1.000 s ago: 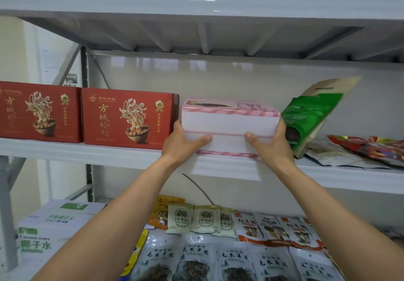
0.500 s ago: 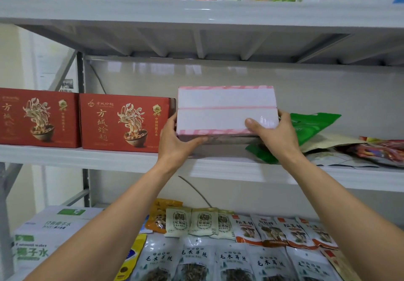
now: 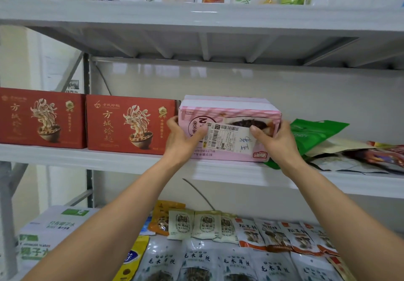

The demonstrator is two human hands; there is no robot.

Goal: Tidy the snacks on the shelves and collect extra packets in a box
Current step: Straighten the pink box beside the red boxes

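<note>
The left hand (image 3: 183, 141) and the right hand (image 3: 278, 145) grasp the pink box (image 3: 231, 116) by its ends on the middle shelf (image 3: 87, 158), just beside the red boxes (image 3: 131, 125) (its print is upside down), so this part seems nearly done, while the loose packets (image 3: 349, 149) on its right are not yet tidied.

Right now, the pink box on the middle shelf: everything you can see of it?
The pink box looks like cardboard, its pink-striped front showing a photo of dark food and a white barcode label with blue handwriting; the print reads upside down. It stands at the front edge of the middle shelf, between the red noodle box and a green pouch. The left hand grips its left end, the right hand its right end, thumbs on the front.
</note>
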